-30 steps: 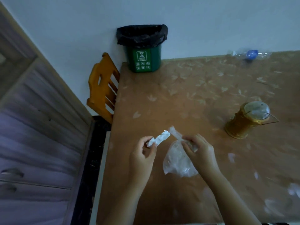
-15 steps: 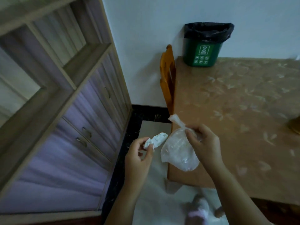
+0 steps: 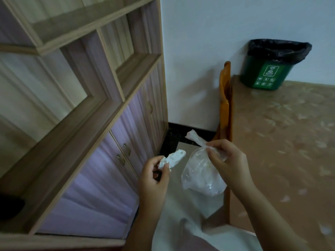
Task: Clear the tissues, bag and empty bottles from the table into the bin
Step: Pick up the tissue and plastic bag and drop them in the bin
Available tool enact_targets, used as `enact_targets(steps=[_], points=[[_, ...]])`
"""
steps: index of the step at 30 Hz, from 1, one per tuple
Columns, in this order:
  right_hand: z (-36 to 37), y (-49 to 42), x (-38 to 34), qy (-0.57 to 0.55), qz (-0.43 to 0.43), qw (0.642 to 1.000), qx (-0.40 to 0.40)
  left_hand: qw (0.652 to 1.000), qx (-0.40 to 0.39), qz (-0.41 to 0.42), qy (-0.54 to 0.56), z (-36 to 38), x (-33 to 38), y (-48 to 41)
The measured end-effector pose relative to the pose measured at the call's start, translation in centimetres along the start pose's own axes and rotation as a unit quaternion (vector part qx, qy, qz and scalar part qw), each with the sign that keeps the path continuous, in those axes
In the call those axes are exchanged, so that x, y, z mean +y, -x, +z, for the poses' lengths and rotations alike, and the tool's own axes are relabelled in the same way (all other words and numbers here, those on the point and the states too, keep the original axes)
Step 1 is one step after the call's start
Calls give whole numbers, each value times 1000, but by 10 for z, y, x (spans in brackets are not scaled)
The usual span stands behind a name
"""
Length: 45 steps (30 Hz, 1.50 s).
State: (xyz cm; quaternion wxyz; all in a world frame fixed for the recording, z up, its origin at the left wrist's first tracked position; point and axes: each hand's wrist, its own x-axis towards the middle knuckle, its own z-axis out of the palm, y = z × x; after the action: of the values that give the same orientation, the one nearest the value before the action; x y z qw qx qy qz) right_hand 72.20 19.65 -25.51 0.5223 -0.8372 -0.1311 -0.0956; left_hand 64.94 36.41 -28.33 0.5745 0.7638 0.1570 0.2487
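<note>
My left hand (image 3: 154,175) pinches a crumpled white tissue (image 3: 173,158) between thumb and fingers, held in the air left of the table's edge. My right hand (image 3: 227,162) grips a clear plastic bag (image 3: 201,176) near its knotted neck; the bag hangs below my fingers, over the table's near left corner. The green bin (image 3: 266,75) with a black liner stands on the table's far left corner, against the wall. No bottles are in view.
The brown patterned table (image 3: 282,142) fills the right side. An orange wooden chair (image 3: 224,102) is pushed against its left edge. A tall wooden cabinet with purple doors (image 3: 112,151) lines the left. Pale floor lies between the two.
The view has swung left, off the table and toward the cabinet; the bottles and the gold jar have left the frame. Both hands keep their hold on the tissue and bag.
</note>
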Motion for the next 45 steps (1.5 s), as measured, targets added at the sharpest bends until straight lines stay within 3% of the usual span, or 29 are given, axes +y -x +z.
enact_targets(steps=[10, 23, 32, 37, 45], points=[[36, -126, 31, -21, 14, 999, 47, 997, -57, 42, -7, 50, 2, -140], [4, -256, 82, 34, 48, 986, 158, 981, -178, 59, 53, 172, -3, -283], [-1, -326, 108, 110, 93, 965, 219, 965, -245, 40, 89, 245, -24, -375], [-2, -391, 105, 104, 134, 946, 276, 950, -283, 87, 96, 283, -9, -452], [-5, -467, 114, 126, 129, 918, 353, 929, -322, 102, 148, 346, 11, -537]])
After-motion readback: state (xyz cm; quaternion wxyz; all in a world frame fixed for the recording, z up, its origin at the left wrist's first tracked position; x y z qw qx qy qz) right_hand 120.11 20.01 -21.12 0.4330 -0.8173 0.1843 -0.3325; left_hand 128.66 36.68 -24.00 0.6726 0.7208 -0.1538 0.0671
